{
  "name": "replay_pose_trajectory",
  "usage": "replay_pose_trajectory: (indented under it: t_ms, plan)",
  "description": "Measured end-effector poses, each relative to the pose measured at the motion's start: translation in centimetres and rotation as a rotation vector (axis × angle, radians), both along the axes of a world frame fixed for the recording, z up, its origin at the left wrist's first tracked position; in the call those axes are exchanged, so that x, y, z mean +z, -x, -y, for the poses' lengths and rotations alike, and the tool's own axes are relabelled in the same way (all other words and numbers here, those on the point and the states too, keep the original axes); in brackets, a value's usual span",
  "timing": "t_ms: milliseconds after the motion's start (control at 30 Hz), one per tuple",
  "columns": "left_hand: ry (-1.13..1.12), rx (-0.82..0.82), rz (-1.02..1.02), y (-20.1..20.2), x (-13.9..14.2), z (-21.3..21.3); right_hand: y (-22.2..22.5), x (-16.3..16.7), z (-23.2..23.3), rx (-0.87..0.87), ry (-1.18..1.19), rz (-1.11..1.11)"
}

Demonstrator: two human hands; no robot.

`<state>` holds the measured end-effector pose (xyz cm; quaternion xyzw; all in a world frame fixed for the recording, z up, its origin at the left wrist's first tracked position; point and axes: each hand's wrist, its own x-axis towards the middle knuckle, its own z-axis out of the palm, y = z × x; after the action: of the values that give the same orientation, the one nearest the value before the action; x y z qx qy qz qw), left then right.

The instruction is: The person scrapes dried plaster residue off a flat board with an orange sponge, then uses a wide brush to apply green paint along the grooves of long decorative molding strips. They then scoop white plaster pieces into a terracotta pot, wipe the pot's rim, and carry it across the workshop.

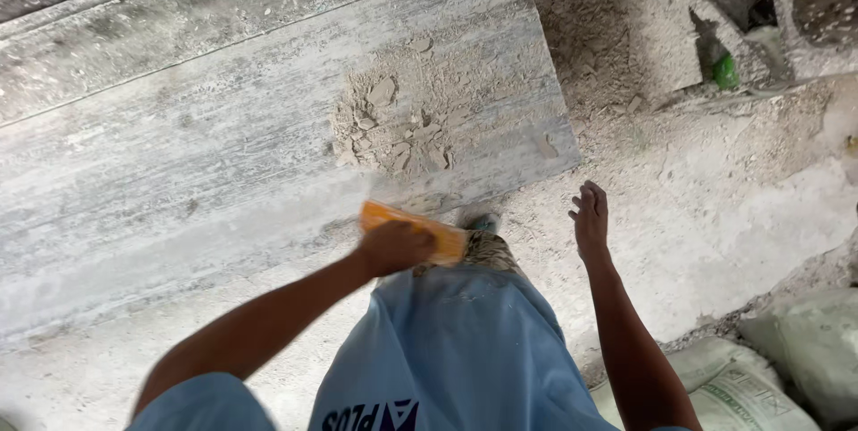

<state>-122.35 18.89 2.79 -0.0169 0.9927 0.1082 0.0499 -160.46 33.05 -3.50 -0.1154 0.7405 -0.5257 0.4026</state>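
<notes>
Slab: a broad grey streaked slab (pixel 206 127) is filling the upper left and middle of the frame, lying flat and dusted white.
Debris: a heap of dry grey crumbs and flakes (pixel 398 127) is sitting on the slab near its right end, above the hands.
Left hand: the left hand (pixel 393 246) is closing in a fist round an orange flat tool (pixel 420 227), at the centre of the frame, its blade lying along the slab's near edge just below the heap.
Body: a light blue shirt (pixel 456 351) is taking up the bottom centre.
Right hand: the right hand (pixel 591 217) is hanging loose and open right of centre, fingers spread, holding nothing, over the pale dusty floor (pixel 733 208).
Sacks: pale sacks (pixel 760 377) are lying at the lower right.
Risk: I'd judge the crumbs could be spilling off the slab's edge onto the feet if pushed hard, and dust could be rising; the tool might be slipping on loose grit.
</notes>
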Motion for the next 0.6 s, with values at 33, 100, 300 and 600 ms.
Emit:
replay_pose_trajectory:
  t_ms: [33,100,300,600]
  plan:
    - [-0.026,0.063,0.131,2.8,-0.7,-0.6,0.3,-0.1,0.7,-0.008,0.004,-0.033]
    - [-0.074,0.148,0.232,5.0,-1.1,-1.6,0.4,-0.1,2.2,0.143,0.094,-0.337]
    - [0.264,0.149,-0.304,-7.8,2.8,0.2,2.1,0.7,5.8,0.299,0.021,-0.295]
    - [0.231,0.085,-0.094,7.9,-2.4,2.4,3.1,2.0,6.7,0.236,0.024,0.024]
